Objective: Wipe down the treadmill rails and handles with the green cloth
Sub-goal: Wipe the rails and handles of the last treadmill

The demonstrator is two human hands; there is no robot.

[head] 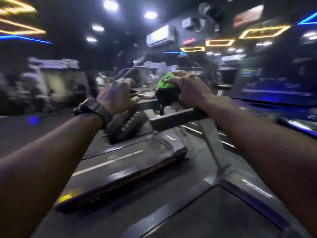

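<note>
The gym is dim, lit by white ceiling spots and by yellow and blue strip lights along the walls, with a white air-conditioning unit [160, 36] mounted high on the far wall. Everything is smeared by motion blur, so fine detail is hard to read. Treadmills stand side by side across the dark floor; the nearest treadmill deck [120, 170] runs away from the person, with a pale line down its belt.

The person reaches both bare arms forward over the machine. The right hand [187, 88] holds the green cloth [167, 83] bunched against the top of the grey side rail [173, 118]; its fingers are spread and curled over the wad, and the thumb side is tucked below it. The lower part of the cloth falls in shadow and looks almost black where it hangs toward the rail. The cloth sits at the far end of that rail, near the console area, which is too blurred to make out.

The left hand [116, 95] is just to the left, well apart from the cloth. Its fingers are curled downward around what looks like a handle bar [145, 104], though the blur keeps me from being sure how firmly it grips. A dark wristwatch [91, 109] sits on that wrist. Below the left hand a black ribbed part [127, 125] of the treadmill leans at a tilt.
</note>
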